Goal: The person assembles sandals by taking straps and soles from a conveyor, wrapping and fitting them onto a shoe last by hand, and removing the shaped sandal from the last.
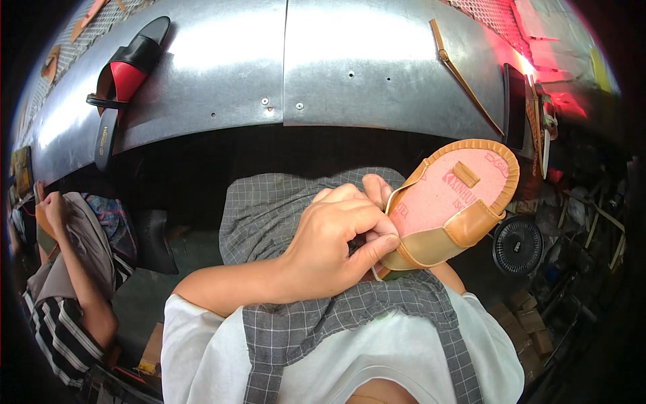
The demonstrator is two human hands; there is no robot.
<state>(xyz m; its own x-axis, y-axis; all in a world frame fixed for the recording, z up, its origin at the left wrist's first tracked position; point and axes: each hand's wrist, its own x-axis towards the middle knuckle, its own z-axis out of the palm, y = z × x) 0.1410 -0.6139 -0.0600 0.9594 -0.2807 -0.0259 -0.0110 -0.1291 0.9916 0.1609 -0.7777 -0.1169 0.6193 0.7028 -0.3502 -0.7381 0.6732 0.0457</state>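
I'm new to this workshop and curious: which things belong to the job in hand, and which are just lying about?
In the job:
Tan shoe, pinched at its edge by the left hand

Apparently lying about:
Black sandal with red lining
Thin tan strap, perhaps related by colour
Round black object

1. Metal table [215,74]: shiny grey top, two sheets meeting at a seam. Screw [265,101] just left of the seam, small holes to either side.
2. Black sandal [128,79], red inside, lying on the table's left part, lower end at the near edge.
3. Dark flat slab [514,104] at the table's right end. Can't tell what it is.
4. Pale mesh [488,19] behind the table, red glow next to it.
5. Round black grille [517,245] low on the right, looks like a fan.
6. Brown boxes [531,323] below that, partly in shadow.
7. Co-worker [60,330] at far left, striped clothing.
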